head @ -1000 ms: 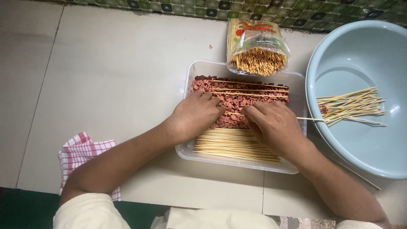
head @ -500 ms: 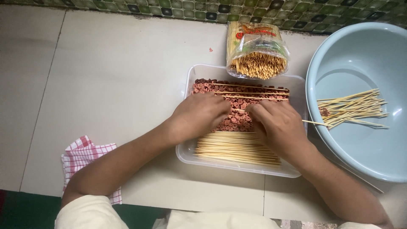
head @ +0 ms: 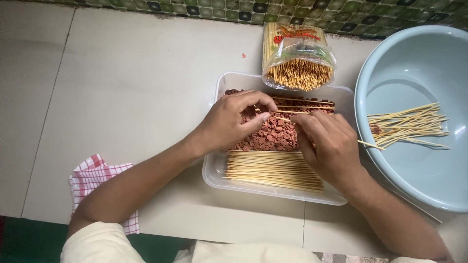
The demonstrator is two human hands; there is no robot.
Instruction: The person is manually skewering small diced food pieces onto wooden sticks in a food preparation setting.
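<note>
Reaching into a clear plastic tray (head: pixel 217 170), the left hand (head: pixel 229 124) is curling its fingers (head: pixel 258 100) down over a heap of small reddish-brown pieces (head: pixel 273 134); thumb and forefinger are nearly meeting, but what they are pinching is too small to make out. The right hand (head: pixel 329 143) is closing its fingers on a thin wooden skewer (head: pixel 368 144), whose tail is sticking out past the knuckles toward a pale blue basin (head: pixel 414 63); the tip is lying between the two sets of fingertips, partly hidden. Just beyond the fingers, a few loaded skewers (head: pixel 304 104) are lying across the heap. Below both palms, a neat row of bare skewers (head: pixel 270 170) is filling the tray's near side, its right end covered by the right wrist. Loose sticks (head: pixel 407 124) are resting inside the basin, which is running off the frame. An open packet of skewers (head: pixel 297 58) is sitting beyond the tray. A red checked cloth (head: pixel 95 170) is peeking out beside the left forearm.
</note>
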